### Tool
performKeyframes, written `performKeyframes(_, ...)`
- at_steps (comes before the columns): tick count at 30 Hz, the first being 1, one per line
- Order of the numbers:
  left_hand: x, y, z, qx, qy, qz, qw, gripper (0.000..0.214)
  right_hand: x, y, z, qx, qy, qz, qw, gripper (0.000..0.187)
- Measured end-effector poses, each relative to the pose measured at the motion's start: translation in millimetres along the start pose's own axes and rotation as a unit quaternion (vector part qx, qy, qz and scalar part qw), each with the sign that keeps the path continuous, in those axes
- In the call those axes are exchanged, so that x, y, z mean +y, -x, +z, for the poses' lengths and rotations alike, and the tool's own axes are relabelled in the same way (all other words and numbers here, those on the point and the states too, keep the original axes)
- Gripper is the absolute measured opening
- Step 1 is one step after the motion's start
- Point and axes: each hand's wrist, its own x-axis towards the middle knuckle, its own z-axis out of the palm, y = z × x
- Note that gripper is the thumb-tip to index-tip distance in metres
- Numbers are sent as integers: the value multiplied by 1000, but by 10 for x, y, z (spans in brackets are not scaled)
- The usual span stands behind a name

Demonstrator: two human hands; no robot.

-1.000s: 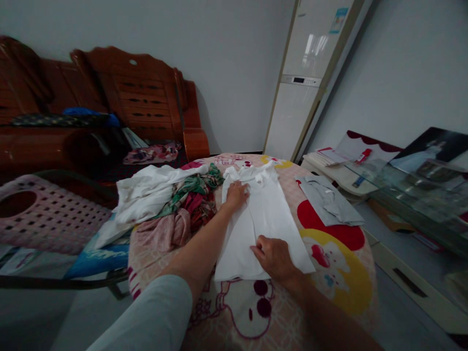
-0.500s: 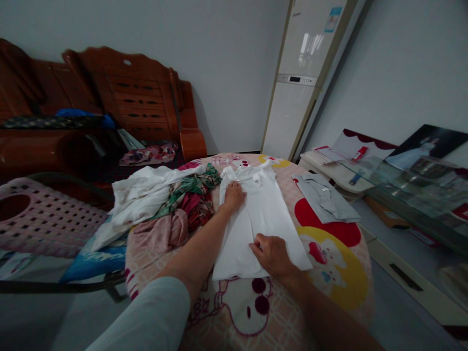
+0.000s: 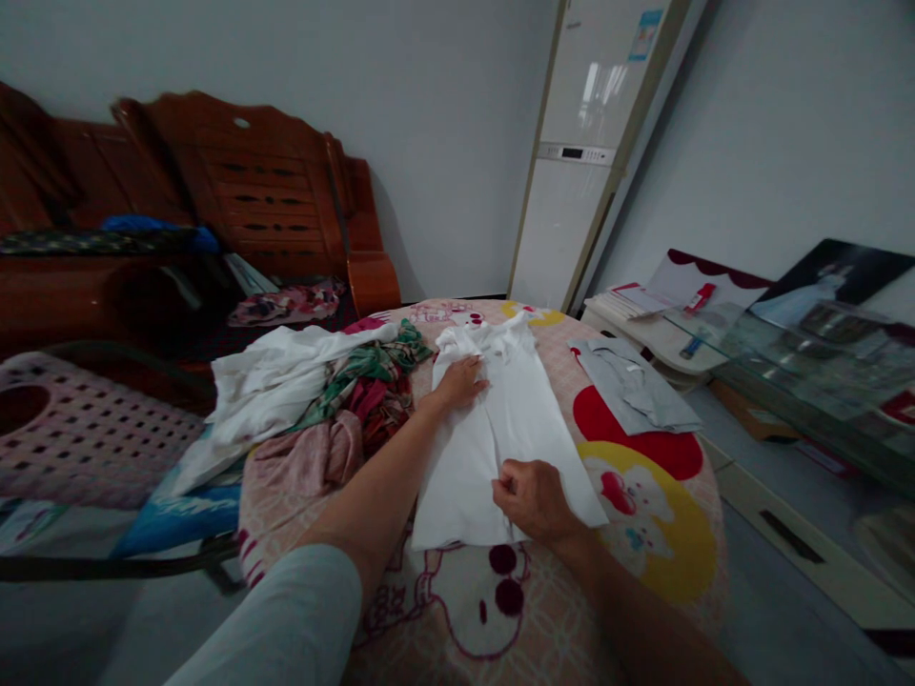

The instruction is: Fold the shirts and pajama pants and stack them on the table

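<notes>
A white garment (image 3: 525, 419) lies flat and lengthwise on the round table with a pink cartoon cloth (image 3: 664, 562). My left hand (image 3: 461, 381) rests palm down on its upper left part, near the collar, fingers stretched out. My right hand (image 3: 533, 497) sits at the garment's lower edge with fingers curled, pinching a fold of the white fabric. A folded grey garment (image 3: 636, 389) lies to the right of the white one.
A heap of unfolded clothes (image 3: 321, 400), white, green and pink, covers the table's left side. A pink perforated stool (image 3: 86, 438) stands at the left, a wooden sofa (image 3: 214, 200) behind. A tall white appliance (image 3: 586, 162) and a low glass cabinet (image 3: 807, 362) are at the right.
Both hands stay on the white garment. My right hand has shifted slightly up and left along the fold. The view has drifted a little.
</notes>
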Motion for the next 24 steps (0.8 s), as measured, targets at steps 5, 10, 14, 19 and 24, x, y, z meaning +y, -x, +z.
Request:
performKeyframes(5, -91, 14, -49, -39, 39, 8, 998, 46, 8, -7, 11, -22, 41, -12, 999, 17)
performKeyframes(10, -184, 62, -138, 58, 102, -66, 991, 44, 30, 2, 5, -26, 47, -23, 998, 17)
performKeyframes(14, -195, 82, -154, 71, 80, -94, 990, 29, 38, 8, 2, -29, 47, -31, 998, 18)
performKeyframes(19, -95, 42, -102, 81, 75, -44, 993, 29, 41, 9, 10, -33, 54, -36, 997, 20)
performKeyframes(24, 27, 31, -74, 60, 56, -38, 996, 23, 40, 4, 9, -36, 57, -34, 997, 19)
